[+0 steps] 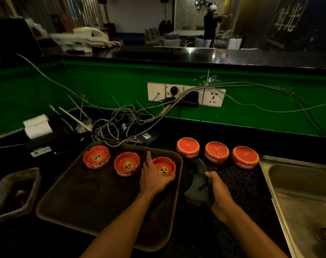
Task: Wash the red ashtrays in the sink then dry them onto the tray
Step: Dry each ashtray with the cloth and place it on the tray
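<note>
A brown tray point(87, 205) lies in front of me at the left. Three red ashtrays stand upright along its far side: one point(96, 159), a second point(126, 166), and a third point(165, 168) at the tray's right edge. My left hand point(152, 176) grips that third ashtray, index finger pointing away. My right hand point(218, 190) holds a dark grey cloth point(198, 185) over the black mat point(240, 187). Three more red ashtrays point(188, 147) point(216, 152) point(245, 157) sit upside down on the mat's far side. The steel sink point(305, 198) is at the right.
A tangle of grey cables point(117, 125) and a wall socket strip point(186, 94) lie behind the tray. A receipt printer point(39, 135) stands at the left, and a plastic tub point(15, 192) sits left of the tray. A person stands far off in the room behind.
</note>
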